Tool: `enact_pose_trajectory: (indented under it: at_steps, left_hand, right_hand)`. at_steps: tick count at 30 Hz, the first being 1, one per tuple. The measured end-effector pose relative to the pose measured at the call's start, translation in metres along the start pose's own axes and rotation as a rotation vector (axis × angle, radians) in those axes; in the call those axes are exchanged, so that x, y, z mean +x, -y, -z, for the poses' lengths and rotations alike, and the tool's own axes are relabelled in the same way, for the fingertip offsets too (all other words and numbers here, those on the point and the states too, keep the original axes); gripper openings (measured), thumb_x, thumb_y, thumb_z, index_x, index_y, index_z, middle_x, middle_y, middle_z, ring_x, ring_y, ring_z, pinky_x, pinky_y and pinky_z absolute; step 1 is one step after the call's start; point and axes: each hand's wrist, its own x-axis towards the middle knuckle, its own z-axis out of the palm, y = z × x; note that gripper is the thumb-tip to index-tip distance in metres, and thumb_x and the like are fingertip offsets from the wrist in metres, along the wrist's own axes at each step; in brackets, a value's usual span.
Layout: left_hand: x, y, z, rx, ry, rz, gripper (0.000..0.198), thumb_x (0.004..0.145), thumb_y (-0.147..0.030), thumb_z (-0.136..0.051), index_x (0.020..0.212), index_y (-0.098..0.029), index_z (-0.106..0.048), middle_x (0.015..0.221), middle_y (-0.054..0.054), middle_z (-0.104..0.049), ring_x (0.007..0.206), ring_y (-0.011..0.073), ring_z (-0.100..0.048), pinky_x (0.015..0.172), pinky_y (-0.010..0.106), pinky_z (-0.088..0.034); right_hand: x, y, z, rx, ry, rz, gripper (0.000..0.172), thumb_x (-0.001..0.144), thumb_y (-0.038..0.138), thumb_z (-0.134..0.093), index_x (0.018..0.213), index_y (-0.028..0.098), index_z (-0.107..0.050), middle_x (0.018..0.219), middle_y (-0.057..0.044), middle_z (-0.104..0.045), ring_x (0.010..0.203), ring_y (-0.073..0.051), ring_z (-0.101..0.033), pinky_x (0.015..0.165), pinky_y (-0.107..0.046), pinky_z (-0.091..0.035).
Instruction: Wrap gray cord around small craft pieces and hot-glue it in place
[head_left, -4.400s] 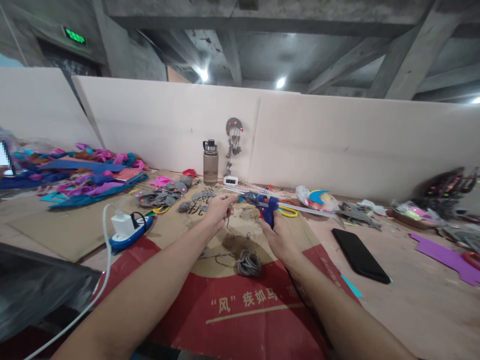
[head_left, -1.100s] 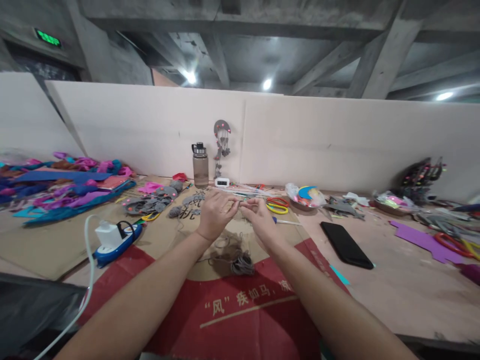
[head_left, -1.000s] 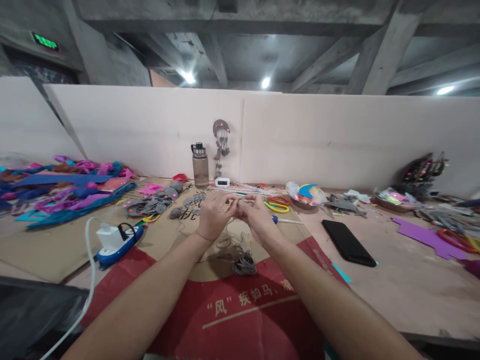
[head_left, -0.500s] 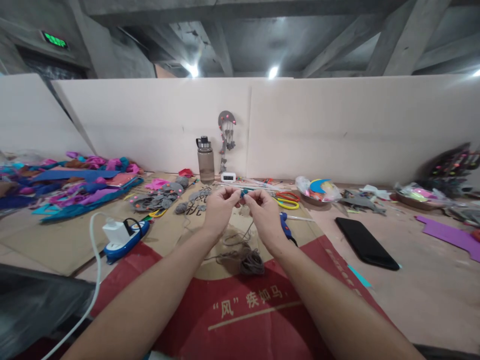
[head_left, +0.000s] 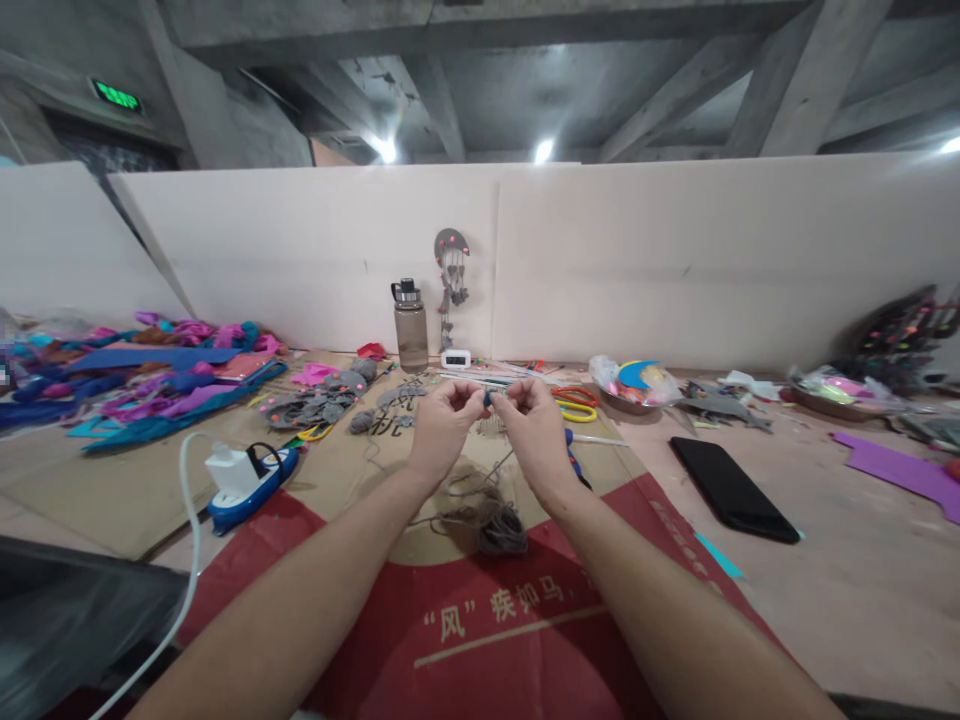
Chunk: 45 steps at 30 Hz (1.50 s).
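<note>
Between the fingertips of my left hand and my right hand is a small dark teal piece, mostly covered by the fingers. Both hands pinch it above the cardboard; its exact kind is too small to make out. Grey yarn lies in a loose bundle below, and a strand rises from it towards my right hand. A blue-handled tool lies partly hidden behind my right wrist. Scissors with yellow handles and a red-handled pair rest just beyond that hand.
A blue power strip with a white cable sits at left, near grey felt pieces and a heap of coloured felt. A bottle stands by the white partition. A black phone lies at right.
The fingers of both hands have drawn closer over the teal piece, so less of it shows. The camera view has shifted slightly; the surrounding things stay put.
</note>
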Motion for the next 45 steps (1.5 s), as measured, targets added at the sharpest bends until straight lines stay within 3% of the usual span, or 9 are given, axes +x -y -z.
enact_pose_trajectory:
  at_steps: [3, 7, 14, 20, 29, 33, 37, 40, 45]
  left_hand:
    - [0.001, -0.001, 0.002, 0.053, 0.043, -0.011, 0.011, 0.075, -0.026, -0.062, 0.072, -0.016, -0.060, 0.065, -0.002, -0.058, 0.061, 0.0091, -0.053, 0.062, 0.021, -0.042]
    - [0.003, -0.001, 0.003, 0.020, 0.113, 0.016, 0.013, 0.074, -0.029, -0.062, 0.071, -0.016, -0.061, 0.064, -0.001, -0.058, 0.061, 0.0095, -0.054, 0.062, 0.022, -0.043]
    - [0.008, 0.004, 0.003, -0.332, 0.196, 0.231, 0.031, 0.069, -0.032, -0.071, 0.093, -0.015, -0.061, 0.076, 0.005, -0.067, 0.065, 0.0142, -0.064, 0.063, 0.027, -0.048]
    - [0.012, 0.009, 0.008, -0.135, 0.291, 0.234, 0.024, 0.068, -0.032, -0.072, 0.078, -0.011, -0.068, 0.069, 0.004, -0.067, 0.058, 0.0093, -0.057, 0.058, 0.022, -0.045]
    - [0.021, 0.020, 0.018, -0.097, 0.337, 0.330, 0.025, 0.064, -0.031, -0.076, 0.077, -0.011, -0.067, 0.072, 0.006, -0.069, 0.064, 0.0153, -0.065, 0.058, 0.025, -0.050]
    - [0.023, 0.021, 0.020, -0.011, 0.300, 0.295, 0.020, 0.069, -0.028, -0.071, 0.075, -0.011, -0.064, 0.066, 0.006, -0.068, 0.060, 0.0140, -0.064, 0.056, 0.023, -0.048]
    - [0.025, 0.022, 0.024, 0.160, 0.196, 0.158, 0.014, 0.072, -0.026, -0.065, 0.071, -0.013, -0.061, 0.058, 0.003, -0.066, 0.050, 0.0101, -0.058, 0.051, 0.020, -0.044]
    - [0.029, 0.026, 0.028, 0.245, 0.119, 0.082, 0.009, 0.073, -0.023, -0.061, 0.073, -0.014, -0.060, 0.052, 0.001, -0.062, 0.044, 0.0088, -0.053, 0.044, 0.019, -0.041]
    - [0.039, 0.036, 0.039, 0.248, -0.037, 0.051, 0.009, 0.072, -0.022, -0.059, 0.077, -0.014, -0.060, 0.053, -0.001, -0.061, 0.040, 0.0080, -0.050, 0.040, 0.018, -0.039]
  right_hand:
    - [0.000, 0.002, 0.002, -0.028, 0.049, 0.006, 0.020, 0.072, 0.033, -0.060, 0.085, 0.019, -0.057, 0.057, 0.007, -0.043, 0.052, -0.010, -0.039, 0.048, -0.022, -0.030]
    - [0.000, 0.005, 0.006, -0.122, 0.065, 0.028, 0.016, 0.073, 0.033, -0.056, 0.069, 0.018, -0.058, 0.055, 0.005, -0.044, 0.051, -0.010, -0.037, 0.049, -0.023, -0.028]
    - [0.006, -0.004, 0.010, -0.118, 0.059, 0.011, 0.016, 0.074, 0.033, -0.053, 0.068, 0.019, -0.053, 0.055, 0.005, -0.044, 0.051, -0.010, -0.036, 0.048, -0.024, -0.027]
    - [0.006, -0.011, 0.011, -0.264, 0.141, 0.083, 0.013, 0.075, 0.030, -0.052, 0.070, 0.018, -0.055, 0.059, 0.004, -0.049, 0.054, -0.010, -0.039, 0.052, -0.023, -0.029]
    - [0.008, -0.013, 0.011, -0.285, 0.229, 0.058, 0.016, 0.075, 0.032, -0.051, 0.069, 0.018, -0.053, 0.055, 0.004, -0.047, 0.051, -0.011, -0.038, 0.049, -0.024, -0.028]
    - [0.008, -0.022, 0.010, -0.248, 0.286, 0.015, 0.018, 0.075, 0.034, -0.050, 0.080, 0.017, -0.055, 0.060, 0.004, -0.049, 0.055, -0.012, -0.043, 0.052, -0.024, -0.032]
    - [0.007, -0.028, 0.007, -0.171, 0.257, -0.006, 0.031, 0.073, 0.035, -0.054, 0.099, 0.018, -0.048, 0.067, 0.004, -0.052, 0.059, -0.013, -0.048, 0.055, -0.025, -0.036]
    - [0.006, -0.027, 0.007, -0.199, 0.272, 0.048, 0.017, 0.075, 0.035, -0.053, 0.081, 0.019, -0.051, 0.068, 0.002, -0.054, 0.062, -0.014, -0.050, 0.059, -0.026, -0.037]
    - [0.007, -0.018, 0.009, -0.223, 0.313, 0.016, 0.019, 0.075, 0.037, -0.053, 0.071, 0.018, -0.055, 0.060, 0.003, -0.051, 0.056, -0.012, -0.044, 0.054, -0.025, -0.033]
